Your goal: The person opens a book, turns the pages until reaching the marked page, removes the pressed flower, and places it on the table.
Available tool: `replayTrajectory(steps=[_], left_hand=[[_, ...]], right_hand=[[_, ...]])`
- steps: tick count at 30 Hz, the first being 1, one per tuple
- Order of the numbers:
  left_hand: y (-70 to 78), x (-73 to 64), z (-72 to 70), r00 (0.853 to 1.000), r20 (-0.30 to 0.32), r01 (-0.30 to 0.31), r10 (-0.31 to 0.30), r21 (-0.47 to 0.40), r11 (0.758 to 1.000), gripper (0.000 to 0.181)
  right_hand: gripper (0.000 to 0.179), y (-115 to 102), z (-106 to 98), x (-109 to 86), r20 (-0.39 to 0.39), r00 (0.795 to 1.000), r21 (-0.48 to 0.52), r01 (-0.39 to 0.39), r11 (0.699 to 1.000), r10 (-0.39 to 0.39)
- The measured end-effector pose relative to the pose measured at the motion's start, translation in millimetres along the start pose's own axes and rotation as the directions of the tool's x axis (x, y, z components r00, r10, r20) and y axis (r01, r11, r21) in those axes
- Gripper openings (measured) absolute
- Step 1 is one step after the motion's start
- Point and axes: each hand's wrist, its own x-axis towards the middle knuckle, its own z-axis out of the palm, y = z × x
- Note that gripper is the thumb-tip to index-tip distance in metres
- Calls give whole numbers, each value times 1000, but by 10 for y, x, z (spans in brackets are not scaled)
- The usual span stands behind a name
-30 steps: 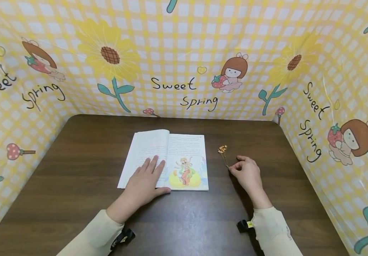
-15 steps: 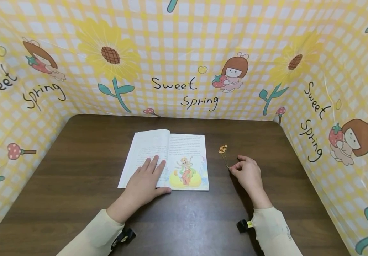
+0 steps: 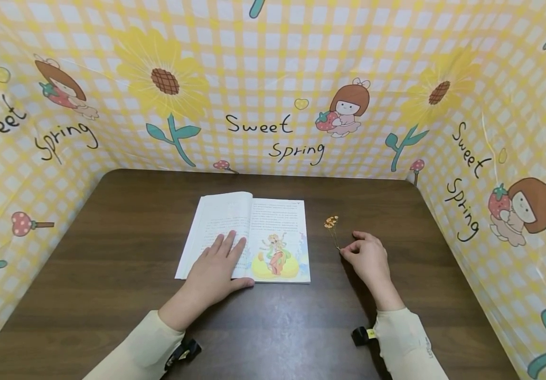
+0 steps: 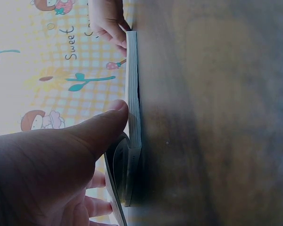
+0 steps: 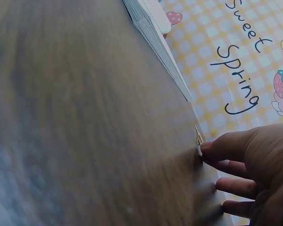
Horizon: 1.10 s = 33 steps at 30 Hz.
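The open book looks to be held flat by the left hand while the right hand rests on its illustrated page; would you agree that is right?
Not quite. The left hand does press the open book flat, but the right hand is on the table beside it, fingertips at the small dried flower sprig, as the head view shows.

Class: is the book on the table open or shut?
Open: the book lies spread, both pages showing, left hand flat on it.

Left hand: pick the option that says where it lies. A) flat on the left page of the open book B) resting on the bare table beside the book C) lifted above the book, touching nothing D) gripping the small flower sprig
A: the left hand lies with straight fingers on the left page of the open book, while the flower sprig lies by the right hand.
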Motion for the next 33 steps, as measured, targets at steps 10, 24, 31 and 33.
replayTrajectory(steps=[10, 24, 31, 33], left_hand=[[4, 0, -4, 1000, 6, -8, 8, 4, 1000, 103], [4, -8, -29, 1000, 1, -7, 7, 7, 1000, 103], [0, -5, -27, 1000, -1, -8, 8, -2, 1000, 103], [-2, -6, -22, 1000, -2, -8, 8, -2, 1000, 103]], right_hand=[[16, 29, 12, -15, -4, 1000, 6, 5, 1000, -5], [15, 9, -9, 17, -28, 999, 34, 18, 999, -17], [14, -27, -35, 21, -63, 997, 89, 45, 995, -40], [14, -41, -45, 24, -74, 996, 95, 57, 994, -50]])
